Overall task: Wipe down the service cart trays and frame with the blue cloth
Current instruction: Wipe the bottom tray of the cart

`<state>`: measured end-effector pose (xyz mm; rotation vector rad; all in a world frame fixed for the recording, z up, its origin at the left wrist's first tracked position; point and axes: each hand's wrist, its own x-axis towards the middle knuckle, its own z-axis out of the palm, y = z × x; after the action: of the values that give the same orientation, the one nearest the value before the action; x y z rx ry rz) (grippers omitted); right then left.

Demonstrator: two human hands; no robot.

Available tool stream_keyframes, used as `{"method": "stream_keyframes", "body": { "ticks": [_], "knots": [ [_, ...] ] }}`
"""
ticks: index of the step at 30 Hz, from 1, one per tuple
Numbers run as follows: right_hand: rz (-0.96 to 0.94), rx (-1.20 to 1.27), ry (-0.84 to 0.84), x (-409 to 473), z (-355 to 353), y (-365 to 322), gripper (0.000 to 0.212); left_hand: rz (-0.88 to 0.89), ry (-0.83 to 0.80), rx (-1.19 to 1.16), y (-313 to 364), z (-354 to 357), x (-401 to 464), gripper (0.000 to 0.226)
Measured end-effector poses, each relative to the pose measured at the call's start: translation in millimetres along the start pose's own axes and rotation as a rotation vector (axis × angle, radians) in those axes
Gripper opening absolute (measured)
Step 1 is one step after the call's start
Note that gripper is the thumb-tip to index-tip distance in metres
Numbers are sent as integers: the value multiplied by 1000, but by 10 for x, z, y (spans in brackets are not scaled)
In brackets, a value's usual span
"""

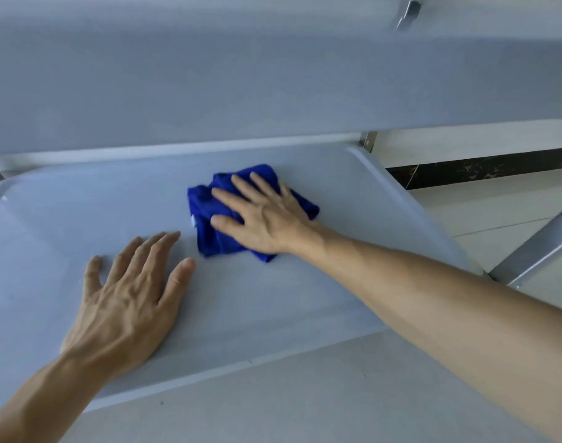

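A crumpled blue cloth (pixel 209 215) lies on the grey lower tray (pixel 65 219) of the service cart, right of its middle. My right hand (pixel 266 215) presses flat on the cloth with straight, spread fingers. My left hand (pixel 129 295) rests palm down on the bare tray surface, to the left of the cloth and closer to me, fingers straight. The upper tray (pixel 241 75) of the cart overhangs the top of the view. Metal frame posts (pixel 366 142) show at the tray's far right corner.
A metal frame bar (pixel 535 251) runs at the right, beside the tray's edge. Light floor tiles with a dark strip (pixel 481 171) lie beyond the cart on the right. A metal bracket (pixel 407 11) sticks up at the top right.
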<state>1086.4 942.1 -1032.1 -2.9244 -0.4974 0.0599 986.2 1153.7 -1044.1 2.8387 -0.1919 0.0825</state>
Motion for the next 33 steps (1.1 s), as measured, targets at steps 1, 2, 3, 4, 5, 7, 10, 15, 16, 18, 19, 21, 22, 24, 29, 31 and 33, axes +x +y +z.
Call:
{"method": "stream_keyframes", "body": {
  "ticks": [1, 2, 3, 4, 5, 7, 10, 15, 16, 18, 19, 21, 22, 24, 29, 31, 33],
  "knots": [
    [-59, 8, -7, -173, 26, -74, 65, -10, -1, -28, 4, -8, -12, 83],
    [-119, 44, -16, -343, 30, -138, 66, -20, -6, -59, 14, -18, -23, 82],
    [-168, 132, -15, -502, 21, -176, 65, -23, -7, -95, 24, -19, -27, 80],
    [-195, 271, 15, -637, -13, -196, 62, -25, -5, -134, 28, -23, -25, 79],
    [-185, 419, 86, -747, -64, -177, 57, -36, -4, -173, 22, -33, -11, 79],
    [-47, 540, 259, -903, -164, -9, 47, -90, 34, -250, 13, -78, 37, 82],
    [200, 404, 228, -1157, -205, 442, 43, -14, 205, -228, 180, -121, 136, 75],
    [216, 187, 128, -1417, -63, 636, 45, 282, 35, -32, 940, 116, 269, 66],
    [219, 174, 135, -1421, -56, 629, 46, 294, -34, 36, 1039, 204, 294, 66],
    [222, 168, 155, -1417, -59, 638, 45, 309, -96, 131, 1106, 304, 335, 68],
    [222, 173, 161, -1410, -55, 651, 45, 322, -101, 144, 1076, 306, 354, 67],
    [234, 175, 167, -1405, -44, 669, 45, 365, -114, 157, 909, 256, 388, 67],
    [241, 173, 169, -1404, -38, 674, 45, 369, -107, 173, 779, 203, 400, 71],
    [249, 176, 174, -1396, -26, 694, 45, 296, -69, 210, 410, 101, 458, 78],
    [261, 186, 182, -1386, -17, 707, 43, -147, 7, 241, -760, -237, 507, 96],
    [270, 179, 194, -1380, -4, 695, 43, -288, -39, 253, -951, -336, 483, 101],
    [272, 152, 196, -1374, -7, 663, 46, -358, -68, 255, -886, -324, 486, 95]
  ]
}}
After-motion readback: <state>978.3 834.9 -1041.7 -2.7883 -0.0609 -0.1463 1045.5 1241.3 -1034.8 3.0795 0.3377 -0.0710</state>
